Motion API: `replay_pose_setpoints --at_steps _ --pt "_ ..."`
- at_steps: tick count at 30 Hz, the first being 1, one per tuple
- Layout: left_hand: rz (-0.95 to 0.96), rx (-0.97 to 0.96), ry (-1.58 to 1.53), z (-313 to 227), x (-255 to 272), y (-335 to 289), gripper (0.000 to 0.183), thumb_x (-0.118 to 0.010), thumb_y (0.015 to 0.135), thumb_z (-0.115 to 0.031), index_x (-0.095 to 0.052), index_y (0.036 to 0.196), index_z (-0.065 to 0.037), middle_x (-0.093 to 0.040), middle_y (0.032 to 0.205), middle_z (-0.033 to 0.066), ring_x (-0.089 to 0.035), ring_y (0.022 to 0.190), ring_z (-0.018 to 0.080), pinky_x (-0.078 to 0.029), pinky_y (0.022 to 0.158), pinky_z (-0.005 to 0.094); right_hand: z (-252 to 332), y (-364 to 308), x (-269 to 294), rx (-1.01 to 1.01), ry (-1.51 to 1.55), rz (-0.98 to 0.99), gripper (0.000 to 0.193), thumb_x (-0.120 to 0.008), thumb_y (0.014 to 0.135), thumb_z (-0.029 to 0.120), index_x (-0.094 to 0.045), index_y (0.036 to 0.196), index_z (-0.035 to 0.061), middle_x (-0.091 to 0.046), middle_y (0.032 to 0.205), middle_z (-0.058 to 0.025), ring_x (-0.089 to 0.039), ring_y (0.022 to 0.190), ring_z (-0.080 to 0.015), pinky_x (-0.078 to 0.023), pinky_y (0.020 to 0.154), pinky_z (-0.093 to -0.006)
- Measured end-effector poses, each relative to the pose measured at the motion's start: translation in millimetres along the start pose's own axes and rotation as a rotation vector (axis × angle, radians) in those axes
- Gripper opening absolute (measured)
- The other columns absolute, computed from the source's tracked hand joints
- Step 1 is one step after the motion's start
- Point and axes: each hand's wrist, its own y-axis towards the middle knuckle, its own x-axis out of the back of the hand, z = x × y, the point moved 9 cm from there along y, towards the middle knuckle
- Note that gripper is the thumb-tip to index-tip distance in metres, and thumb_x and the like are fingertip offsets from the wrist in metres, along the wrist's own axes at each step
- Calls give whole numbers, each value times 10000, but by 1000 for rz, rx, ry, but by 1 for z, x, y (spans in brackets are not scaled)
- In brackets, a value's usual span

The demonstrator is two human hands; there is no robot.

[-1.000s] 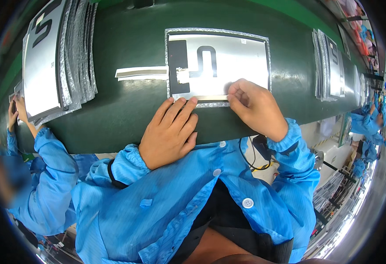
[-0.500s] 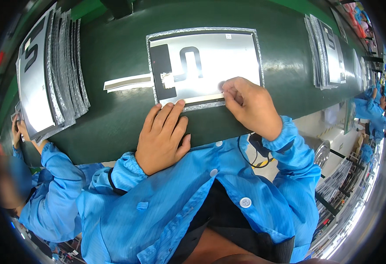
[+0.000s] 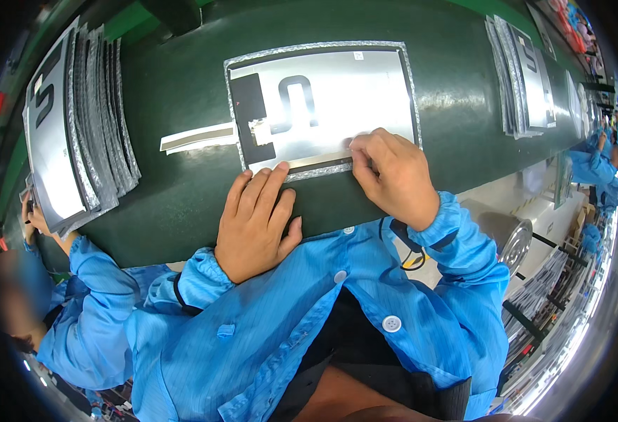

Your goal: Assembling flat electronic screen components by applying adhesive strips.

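Observation:
A shiny silver panel [image 3: 351,91] with a dark curved marking and a black section at its left end lies on a silvery padded sheet [image 3: 409,77] on the bench. A narrow strip [image 3: 316,161] runs along the panel's near edge. My left hand [image 3: 256,221] is open, its fingers extended and its fingertips resting at the near left corner, by the strip's left end. Over the near edge, right of the middle, my right hand [image 3: 393,176] is closed in a pinch at the strip's right part. What lies between its thumb and finger is hidden.
Pale strips with a brown band [image 3: 200,138] lie left of the panel. A stack of similar panels with padded sheets [image 3: 87,119] stands at the left, another stack [image 3: 524,77] at the far right. A co-worker's blue sleeve [image 3: 101,274] is at the left. The dark green bench [image 3: 182,204] ends before me.
The panel appears slightly farther left in view. My right hand still pinches at the near edge, and my left fingertips stay at the corner. The strip's visible part looks darker.

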Motion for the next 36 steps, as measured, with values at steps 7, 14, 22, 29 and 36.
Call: replay_pose_setpoints --at_steps 7,14,22,29,36 --pt "6 0 12 1 -1 0 509 -771 727 -190 -606 1170 -1 -506 1459 219 -489 1279 393 -392 1111 557 -1 0 0 2 -10 -2 222 -719 809 0 -635 1012 29 -655 858 -117 -660 727 -301 -533 649 -393" --pt "3 0 7 0 0 0 506 -770 729 -188 -606 1170 0 -507 1459 221 -491 1277 398 -390 1113 561 1 0 1 4 -21 6 209 -721 813 5 -646 1006 29 -658 866 -116 -656 722 -296 -532 652 -389" --pt "-7 -2 14 0 0 0 506 -771 726 -188 -607 1164 3 -506 1457 224 -492 1267 401 -395 1107 564 4 2 2 10 -36 2 186 -715 827 15 -648 1000 32 -662 868 -110 -662 721 -291 -533 653 -383" --pt "-28 -11 -3 0 2 -1 501 -771 728 -184 -609 1162 6 -511 1449 224 -494 1256 402 -399 1102 569 -4 2 4 -109 -75 56 221 -749 808 71 -639 998 43 -663 868 -122 -668 723 -293 -529 642 -384" --pt "-15 -43 8 0 0 -5 517 -772 769 -210 -608 1203 20 -532 1415 236 -505 1264 400 -404 1101 569 59 -5 -10 117 58 20 639 -794 825 345 -586 1343 33 -618 1343 -153 -583 1245 -386 -439 1066 -488"
